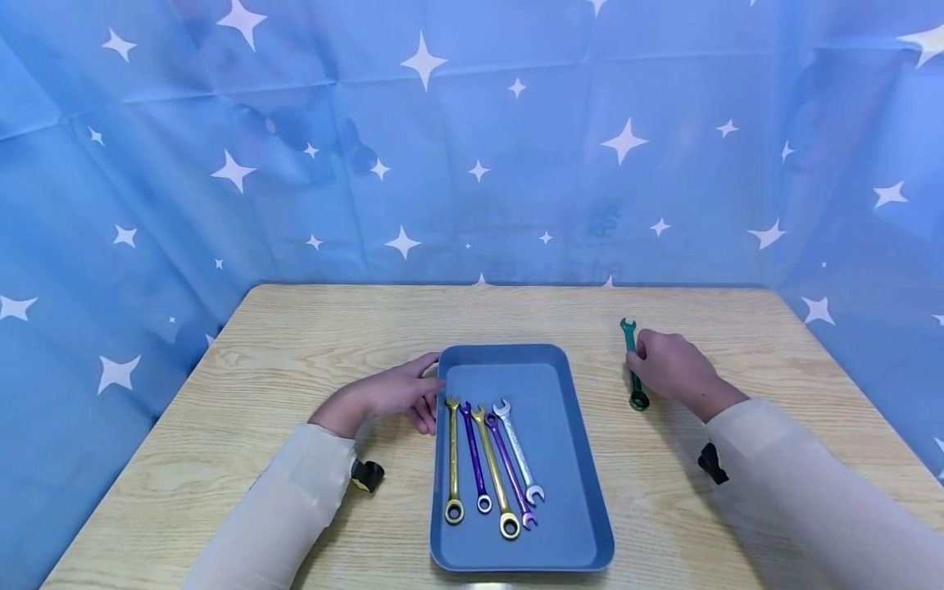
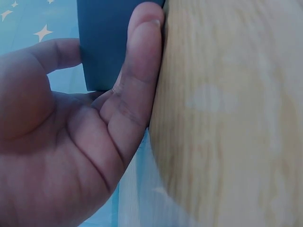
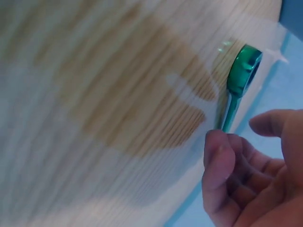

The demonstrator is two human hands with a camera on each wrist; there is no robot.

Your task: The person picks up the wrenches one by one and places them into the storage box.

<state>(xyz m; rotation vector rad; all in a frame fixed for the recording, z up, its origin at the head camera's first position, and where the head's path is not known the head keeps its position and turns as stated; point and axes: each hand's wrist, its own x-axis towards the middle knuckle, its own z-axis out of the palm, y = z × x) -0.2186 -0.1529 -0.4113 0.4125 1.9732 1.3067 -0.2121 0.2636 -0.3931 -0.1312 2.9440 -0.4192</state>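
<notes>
The blue tray (image 1: 583,459) lies in the middle of the table. My left hand (image 1: 401,393) holds its left wall near the far corner, thumb at the rim and fingers along the outside; the left wrist view shows the tray's dark wall (image 2: 102,52) between them. To the right of the tray, my right hand (image 1: 674,369) has its curled fingers and thumb at the middle of a green combination wrench (image 1: 637,393). Its open end points away from me. In the right wrist view the wrench's ring end (image 3: 244,71) is close to the tabletop; the fingertips hide the rest.
Several wrenches lie lengthwise in the tray: a gold one (image 1: 453,467), a purple one (image 1: 474,459), a second gold one (image 1: 492,467), another purple one (image 1: 510,471) and a silver one (image 1: 519,451). A blue star-patterned cloth (image 1: 472,123) hangs behind the wooden table (image 1: 354,328).
</notes>
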